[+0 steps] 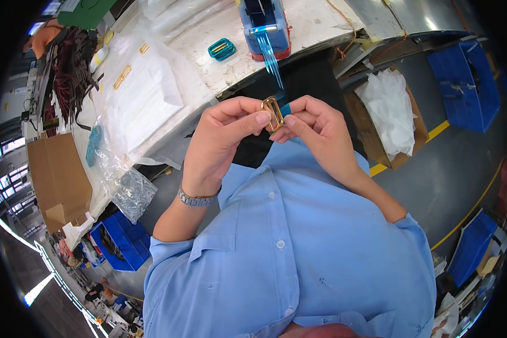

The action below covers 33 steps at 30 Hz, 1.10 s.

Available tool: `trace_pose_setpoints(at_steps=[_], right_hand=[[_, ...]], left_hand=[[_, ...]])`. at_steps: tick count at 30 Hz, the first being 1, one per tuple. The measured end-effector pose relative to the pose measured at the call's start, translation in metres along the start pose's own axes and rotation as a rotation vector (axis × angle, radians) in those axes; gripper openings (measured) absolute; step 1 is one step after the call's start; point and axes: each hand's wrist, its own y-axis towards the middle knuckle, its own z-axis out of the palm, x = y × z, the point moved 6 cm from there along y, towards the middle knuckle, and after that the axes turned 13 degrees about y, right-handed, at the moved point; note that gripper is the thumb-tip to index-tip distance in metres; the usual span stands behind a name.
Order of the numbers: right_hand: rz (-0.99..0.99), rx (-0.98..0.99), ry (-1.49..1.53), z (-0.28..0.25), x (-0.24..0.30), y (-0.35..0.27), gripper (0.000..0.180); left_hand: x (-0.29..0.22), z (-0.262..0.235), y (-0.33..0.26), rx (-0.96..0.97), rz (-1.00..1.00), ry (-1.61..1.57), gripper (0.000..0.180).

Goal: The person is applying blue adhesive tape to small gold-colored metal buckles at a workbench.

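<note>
Item: gold metal buckle [272,112], pinched upright between both hands, seemingly so blue tape can wrap it. Left hand [222,141] grips its left edge between thumb and forefinger; right hand [315,129] closes on its right edge. Blue tape strip [271,62] runs down from the tape dispenser [266,25] just beyond the fingertips.

White worktable [321,22] carries tape dispenser [266,28], teal buckle [222,49], plastic bags [143,96].
</note>
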Motion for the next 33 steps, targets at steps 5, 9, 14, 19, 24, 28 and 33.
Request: trace_pose_setpoints(at_steps=[5, 9, 14, 19, 24, 28, 33], right_hand=[[0.003, -0.017, -0.035, 0.0, -0.001, -0.004, 0.021], [-0.005, -0.043, -0.047, -0.002, -0.003, -0.007, 0.029], [-0.009, -0.036, -0.038, 0.0, 0.0, -0.008, 0.031], [-0.001, -0.052, -0.05, -0.001, 0.0, -0.008, 0.03], [-0.015, -0.061, -0.076, -0.001, 0.001, -0.009, 0.03], [-0.023, -0.062, -0.08, -0.001, 0.0, -0.009, 0.03], [-0.013, -0.041, -0.056, -0.002, -0.002, -0.007, 0.03]], left_hand=[[-0.005, 0.004, 0.004, -0.048, 0.037, 0.096, 0.014], [-0.004, 0.006, 0.007, -0.048, 0.025, 0.138, 0.014], [-0.003, 0.009, 0.012, -0.064, 0.012, 0.156, 0.013], [-0.001, 0.009, 0.013, -0.064, 0.02, 0.15, 0.012], [-0.001, 0.008, 0.013, -0.076, 0.023, 0.172, 0.013], [0.001, 0.009, 0.015, -0.09, 0.004, 0.191, 0.013], [-0.001, 0.01, 0.015, -0.072, 0.011, 0.174, 0.013]])
